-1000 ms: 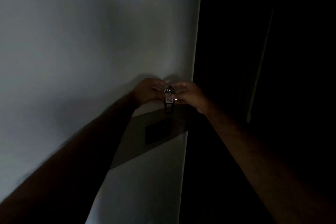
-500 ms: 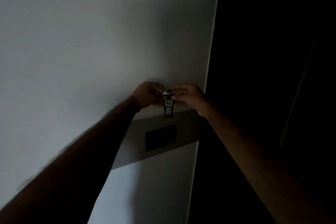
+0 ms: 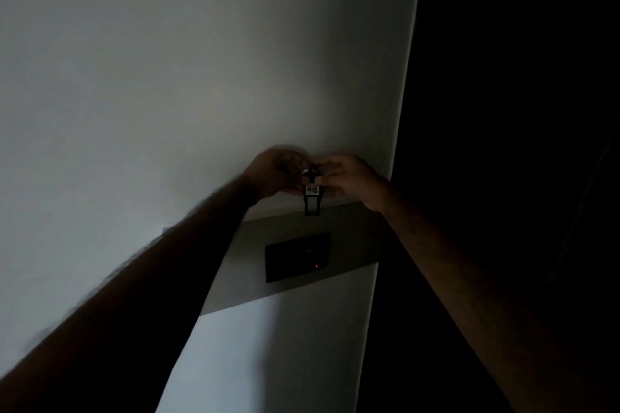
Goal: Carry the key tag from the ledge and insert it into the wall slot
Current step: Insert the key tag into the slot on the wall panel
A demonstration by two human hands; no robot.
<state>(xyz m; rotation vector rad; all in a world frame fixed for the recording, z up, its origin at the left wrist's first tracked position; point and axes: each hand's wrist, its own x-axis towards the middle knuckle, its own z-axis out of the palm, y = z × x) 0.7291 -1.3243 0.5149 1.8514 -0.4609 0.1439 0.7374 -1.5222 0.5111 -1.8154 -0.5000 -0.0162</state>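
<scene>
The room is very dark. The key tag (image 3: 311, 198), a black frame with a small white label and a metal ring at its top, hangs upright in front of the pale wall. My left hand (image 3: 273, 176) and my right hand (image 3: 349, 179) both pinch its upper end from either side. Below it on the wall sits the black slot panel (image 3: 297, 256) with a tiny red light. The tag's lower end hangs a short way above the panel, apart from it.
The panel sits in a grey band (image 3: 352, 241) across the white wall (image 3: 167, 77). The wall ends at a corner edge (image 3: 404, 111); to the right is deep darkness where nothing can be made out.
The view has shifted so the wall corner lies further right and the panel shows fully with its red light. Both hands keep hold of the tag, still just above the grey band.
</scene>
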